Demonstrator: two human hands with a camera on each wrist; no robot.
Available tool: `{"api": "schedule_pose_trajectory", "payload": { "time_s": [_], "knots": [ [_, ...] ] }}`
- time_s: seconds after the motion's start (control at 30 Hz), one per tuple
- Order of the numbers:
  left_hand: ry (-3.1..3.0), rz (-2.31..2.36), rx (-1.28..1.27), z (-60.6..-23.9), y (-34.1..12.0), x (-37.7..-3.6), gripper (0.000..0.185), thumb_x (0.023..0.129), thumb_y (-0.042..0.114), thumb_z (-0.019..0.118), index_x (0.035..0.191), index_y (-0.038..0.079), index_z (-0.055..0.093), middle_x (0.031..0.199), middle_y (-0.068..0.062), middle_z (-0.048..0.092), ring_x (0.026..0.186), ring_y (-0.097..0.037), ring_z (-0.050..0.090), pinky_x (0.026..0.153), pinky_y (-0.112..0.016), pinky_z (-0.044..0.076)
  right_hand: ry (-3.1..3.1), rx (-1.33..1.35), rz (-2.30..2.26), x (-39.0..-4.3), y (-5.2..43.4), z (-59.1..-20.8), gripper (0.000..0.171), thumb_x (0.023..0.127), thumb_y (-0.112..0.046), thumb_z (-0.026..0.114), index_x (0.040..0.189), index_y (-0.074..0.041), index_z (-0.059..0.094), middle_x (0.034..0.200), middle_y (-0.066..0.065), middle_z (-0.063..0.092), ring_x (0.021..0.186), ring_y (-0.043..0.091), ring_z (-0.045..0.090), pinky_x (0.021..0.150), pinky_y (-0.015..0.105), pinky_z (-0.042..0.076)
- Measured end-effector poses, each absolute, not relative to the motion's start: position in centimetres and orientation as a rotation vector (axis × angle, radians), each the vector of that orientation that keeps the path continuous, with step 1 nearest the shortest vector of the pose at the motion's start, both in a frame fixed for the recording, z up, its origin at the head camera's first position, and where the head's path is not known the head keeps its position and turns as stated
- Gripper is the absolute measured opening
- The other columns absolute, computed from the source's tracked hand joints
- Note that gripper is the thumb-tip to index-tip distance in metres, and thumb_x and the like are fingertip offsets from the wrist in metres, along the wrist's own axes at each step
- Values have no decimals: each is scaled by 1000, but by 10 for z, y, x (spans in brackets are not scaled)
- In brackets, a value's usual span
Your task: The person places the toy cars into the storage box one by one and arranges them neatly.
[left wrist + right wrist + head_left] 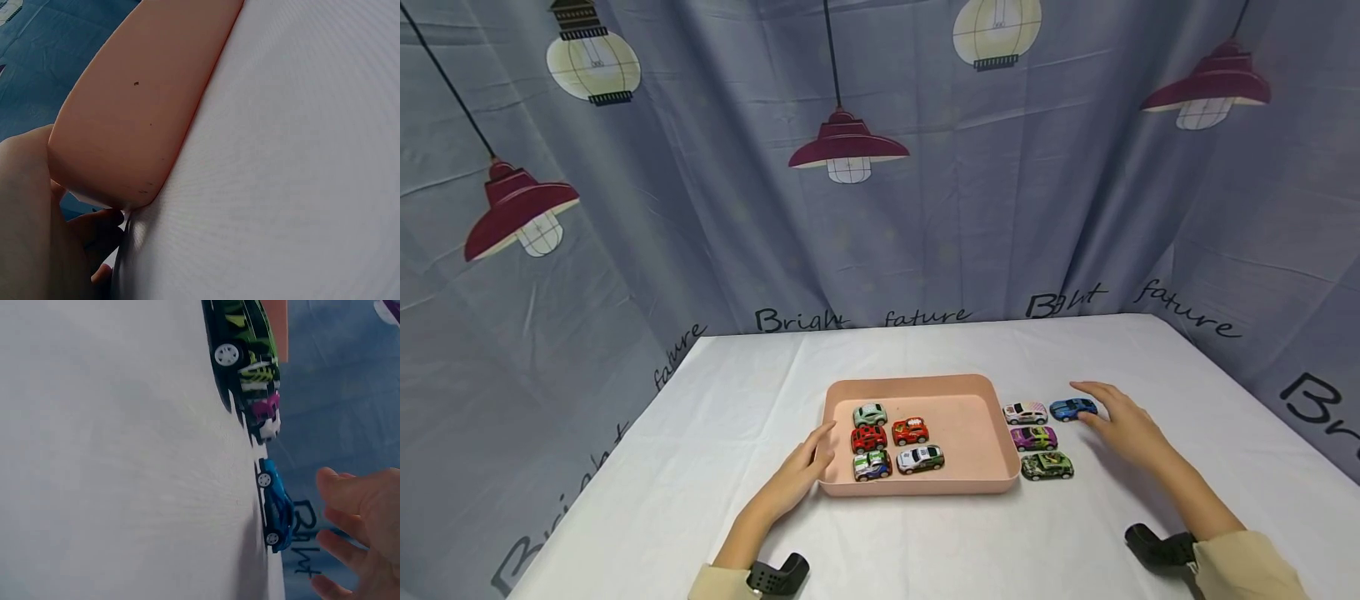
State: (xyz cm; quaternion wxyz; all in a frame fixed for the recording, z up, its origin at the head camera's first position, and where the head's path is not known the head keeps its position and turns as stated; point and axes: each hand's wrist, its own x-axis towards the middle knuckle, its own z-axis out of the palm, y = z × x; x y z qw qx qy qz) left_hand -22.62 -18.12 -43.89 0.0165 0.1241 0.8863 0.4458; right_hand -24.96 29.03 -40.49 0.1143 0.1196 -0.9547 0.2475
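Note:
My left hand (pixel 795 477) holds the left rim of a shallow pink tray (pixel 981 433), whose outer wall fills much of the left wrist view. Part of that hand passes behind the tray corner there, while other fingers (pixel 97 228) curl below it. At the right, my right hand (pixel 1123 427) reaches over a blue toy car (pixel 1073 408), thumb and fingers spread around it. In the right wrist view a gap shows between these fingers and the blue car (pixel 275 506). Beside it stand a white toy car (pixel 1026 413), a purple one (pixel 1033 438) and a green camouflage one (pixel 1047 466).
Inside the tray, on its left half, stand several toy cars: mint green (pixel 870 415), two red ones (pixel 868 438), a white-and-blue one (pixel 872 466) and a white-and-black one (pixel 921 458). A white cloth (pixel 970 542) covers the table. Behind hangs a blue-grey printed curtain (pixel 880 242).

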Motion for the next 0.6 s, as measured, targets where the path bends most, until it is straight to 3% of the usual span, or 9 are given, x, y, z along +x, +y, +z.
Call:
{"api": "schedule_pose_trajectory", "payload": {
  "time_s": [0.23, 0.43, 0.6],
  "knots": [
    [2774, 1365, 401, -443, -182, -229, 49, 96, 33, 42, 142, 20, 31, 132, -13, 47, 118, -28, 44, 97, -54, 33, -2853, 393, 973, -264, 299, -416, 48, 88, -12, 57, 129, 7, 41, 130, 36, 35, 121, 55, 28, 94, 66, 24],
    [2762, 1377, 405, -443, -182, -228, 49, 96, 33, 42, 142, 20, 31, 122, -13, 51, 115, -27, 44, 96, -52, 34, -2930, 357, 935, -276, 304, -424, 48, 85, -12, 60, 126, 7, 45, 128, 37, 37, 119, 55, 29, 93, 67, 24],
    [2768, 1380, 407, -442, -182, -229, 49, 96, 32, 42, 142, 19, 31, 134, -15, 45, 122, -31, 41, 99, -54, 31, -2973, 315, 823, -283, 308, -428, 48, 84, -18, 62, 125, 3, 47, 128, 36, 39, 118, 55, 32, 84, 69, 26]
  ]
}}
